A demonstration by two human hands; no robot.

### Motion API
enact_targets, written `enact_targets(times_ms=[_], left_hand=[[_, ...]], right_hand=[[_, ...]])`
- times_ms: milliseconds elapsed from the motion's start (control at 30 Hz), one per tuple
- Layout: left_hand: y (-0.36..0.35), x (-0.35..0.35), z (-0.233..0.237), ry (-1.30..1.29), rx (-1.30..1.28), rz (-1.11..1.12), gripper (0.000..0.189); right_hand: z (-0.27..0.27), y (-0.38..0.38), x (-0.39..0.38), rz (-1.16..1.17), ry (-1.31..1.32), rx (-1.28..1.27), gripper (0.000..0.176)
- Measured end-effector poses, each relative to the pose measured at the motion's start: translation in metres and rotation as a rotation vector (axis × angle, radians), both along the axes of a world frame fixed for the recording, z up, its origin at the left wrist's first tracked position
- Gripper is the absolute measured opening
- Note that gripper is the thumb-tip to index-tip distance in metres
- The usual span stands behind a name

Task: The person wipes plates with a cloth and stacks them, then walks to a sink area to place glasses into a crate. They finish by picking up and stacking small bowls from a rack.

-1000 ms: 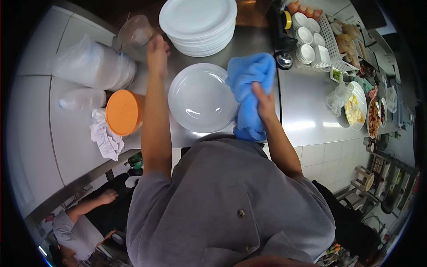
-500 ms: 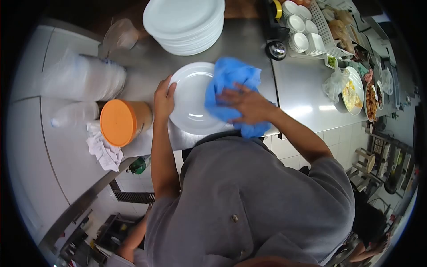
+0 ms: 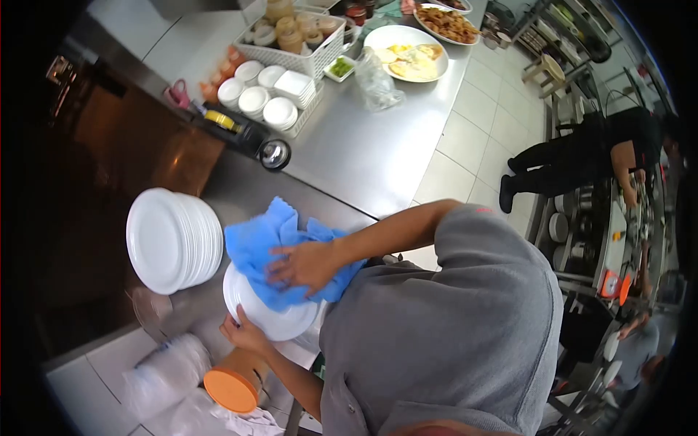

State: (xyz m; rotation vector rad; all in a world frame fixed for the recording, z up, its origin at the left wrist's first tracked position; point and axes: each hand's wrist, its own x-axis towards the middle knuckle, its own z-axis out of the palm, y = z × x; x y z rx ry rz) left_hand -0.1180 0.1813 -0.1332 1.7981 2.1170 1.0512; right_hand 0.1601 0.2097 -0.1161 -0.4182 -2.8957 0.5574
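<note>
the right hand (image 3: pixel 302 265) lies flat on the blue cloth (image 3: pixel 254 243), fingers spread, pressing it onto the white plate (image 3: pixel 282 327) rather than clutching it. the left hand (image 3: pixel 246 336) is closed on the plate's near rim, thumb on top. the 2 hands are apart, 1 on each side of the plate. the plate rests on the steel counter (image 3: pixel 363 160) close to the person's body, just beside the stack of plates (image 3: pixel 167 240) and near the orange-lidded tub (image 3: pixel 230 390).

0.5 s ago the hands sat much the same: right palm on the cloth, left hand at the rim. the cloth now covers more of the plate, leaving only a crescent of white showing. 1.0 s ago it was different: the left hand reached far back along the counter, off the plate, and the right hand held the cloth bunched up at the plate's edge.

the head has turned, so the whole scene appears rotated. the basket of small bowls (image 3: pixel 265 98) now sits at the top, and a person in black (image 3: pixel 574 160) bends over across the aisle.
</note>
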Motion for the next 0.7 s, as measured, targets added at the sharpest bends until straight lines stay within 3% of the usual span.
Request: enact_targets(times_ms=[67, 100, 133, 200, 267, 300, 333, 367, 433, 500, 533, 567, 600, 667, 700], left_hand=[[-0.002, -0.011, 0.000, 0.220, 0.030, 0.093, 0.029], [-0.001, -0.020, -0.001, 0.225, -0.031, 0.096, 0.030], [0.000, -0.014, 0.007, 0.224, -0.017, 0.090, 0.030], [-0.004, -0.007, 0.023, 0.060, -0.093, 0.195, 0.034], [-0.002, -0.011, 0.028, -0.061, -0.129, 0.173, 0.031], [-0.002, -0.004, 0.037, -0.363, -0.109, 0.040, 0.030], [-0.002, 0.002, 0.050, -0.662, -0.087, -0.094, 0.030], [0.002, 0.008, 0.067, -0.662, -0.078, -0.093, 0.030], [0.012, 0.020, 0.105, -0.473, -0.205, -0.323, 0.036], [0.025, 0.028, 0.122, -0.375, -0.099, -0.428, 0.038], [0.029, 0.027, 0.126, -0.274, -0.006, -0.530, 0.041], [0.030, 0.025, 0.133, -0.253, -0.007, -0.528, 0.040], [0.030, 0.023, 0.140, -0.233, -0.007, -0.526, 0.039], [0.026, 0.049, 0.182, -0.646, 0.089, -0.074, 0.041], [0.024, 0.060, 0.190, -0.855, 0.202, -0.007, 0.041]], right_hand=[[-0.020, 0.010, 0.006, -0.455, 0.275, 0.076, 0.063], [-0.031, 0.013, -0.001, -0.488, 0.460, -0.069, 0.064], [-0.032, 0.012, -0.006, -0.492, 0.464, -0.054, 0.064], [-0.031, 0.008, -0.016, -0.646, 0.538, -0.275, 0.072], [-0.029, 0.015, -0.022, -0.696, 0.559, -0.289, 0.074], [-0.028, 0.020, -0.027, -0.737, 0.576, -0.318, 0.076], [-0.024, 0.031, -0.032, -0.735, 0.578, -0.314, 0.076], [-0.019, 0.047, -0.036, -0.707, 0.637, -0.243, 0.071], [0.011, 0.072, -0.036, -0.670, 0.698, -0.171, 0.067], [0.100, 0.089, -0.025, -0.185, 0.540, -0.111, 0.053], [0.135, 0.088, -0.024, -0.166, 0.432, -0.019, 0.042], [0.159, 0.087, -0.023, -0.138, 0.324, 0.069, 0.031], [0.165, 0.096, -0.017, -0.201, 0.400, 0.010, 0.026], [0.168, 0.100, 0.010, -0.591, 0.556, -0.168, 0.036], [0.143, 0.095, 0.006, -0.644, 0.865, -0.420, 0.043]])
